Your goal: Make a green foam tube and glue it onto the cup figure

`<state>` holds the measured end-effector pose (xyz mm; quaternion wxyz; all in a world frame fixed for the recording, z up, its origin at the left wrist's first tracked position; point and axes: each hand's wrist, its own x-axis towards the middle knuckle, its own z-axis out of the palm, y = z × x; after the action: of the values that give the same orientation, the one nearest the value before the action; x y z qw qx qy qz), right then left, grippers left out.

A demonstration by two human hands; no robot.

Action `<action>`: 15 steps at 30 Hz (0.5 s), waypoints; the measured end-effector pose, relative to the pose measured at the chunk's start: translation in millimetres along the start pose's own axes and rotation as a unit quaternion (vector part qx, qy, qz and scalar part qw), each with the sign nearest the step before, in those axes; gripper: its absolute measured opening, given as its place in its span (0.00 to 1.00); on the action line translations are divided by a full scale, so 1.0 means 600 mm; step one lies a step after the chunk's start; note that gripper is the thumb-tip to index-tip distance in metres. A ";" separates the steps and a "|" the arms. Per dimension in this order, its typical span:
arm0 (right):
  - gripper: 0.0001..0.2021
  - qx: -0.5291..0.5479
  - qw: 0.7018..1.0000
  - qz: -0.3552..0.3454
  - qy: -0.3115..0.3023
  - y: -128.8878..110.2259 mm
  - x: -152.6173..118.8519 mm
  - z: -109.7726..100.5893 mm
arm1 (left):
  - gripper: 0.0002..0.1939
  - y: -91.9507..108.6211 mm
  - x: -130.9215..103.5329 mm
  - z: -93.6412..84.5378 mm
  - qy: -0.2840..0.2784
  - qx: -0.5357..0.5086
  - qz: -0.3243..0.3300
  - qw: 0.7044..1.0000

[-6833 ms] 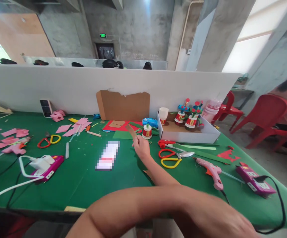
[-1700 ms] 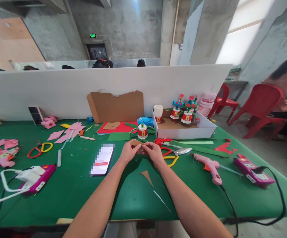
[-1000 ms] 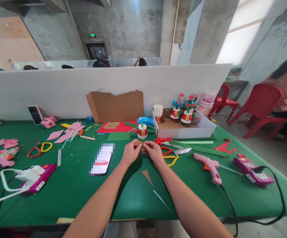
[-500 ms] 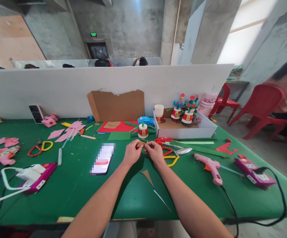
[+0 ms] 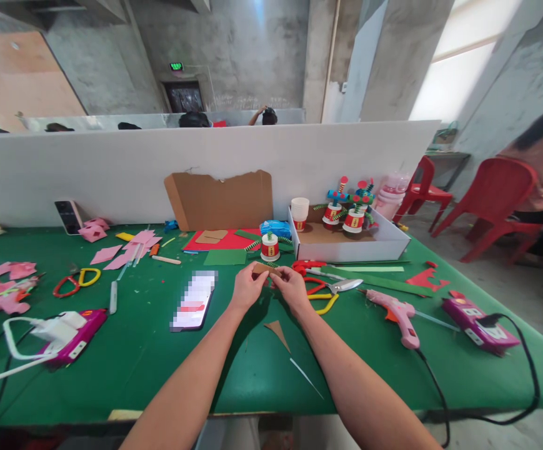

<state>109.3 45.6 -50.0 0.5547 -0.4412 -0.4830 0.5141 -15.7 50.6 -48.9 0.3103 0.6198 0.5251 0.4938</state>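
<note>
Between my two hands is a small piece of brown cardboard, pinched from both sides. My left hand [image 5: 249,287] grips the left end of the cardboard piece [image 5: 262,269], and my right hand [image 5: 292,288] grips the right end. Just beyond them a paper-cup figure [image 5: 270,247] with green-striped spring arms stands upright. Scissors with red and yellow handles [image 5: 330,294] lie right beside my right hand. Below my hands are a thin brown cardboard scrap [image 5: 278,335] and a narrow white strip [image 5: 305,377].
A white box [image 5: 350,252] at the back right holds several cup figures. A pink glue gun [image 5: 401,315] and a purple power strip [image 5: 480,326] with trailing cords lie to the right. Left are a phone [image 5: 194,301], pink paper pieces [image 5: 130,249] and another power strip [image 5: 77,337].
My fingers have shifted slightly on the cardboard piece, and more of its brown face shows now. The things on the table stay where they were.
</note>
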 end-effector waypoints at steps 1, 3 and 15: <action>0.10 -0.006 1.000 0.000 0.001 0.000 0.000 0.000 | 0.05 0.001 -0.002 0.000 -0.005 0.001 0.007 1.000; 0.08 -0.024 1.000 0.000 0.004 -0.001 -0.001 0.000 | 0.03 0.006 -0.006 0.001 -0.007 0.024 0.024 0.999; 0.08 -0.074 0.996 -0.044 0.021 0.002 0.004 -0.010 | 0.03 0.016 -0.010 0.009 0.001 0.050 0.029 0.998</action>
<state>115.1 47.9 -51.8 0.5523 -0.4702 -0.5273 0.4425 -7.2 43.1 -43.7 0.2638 0.6489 0.5312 0.4766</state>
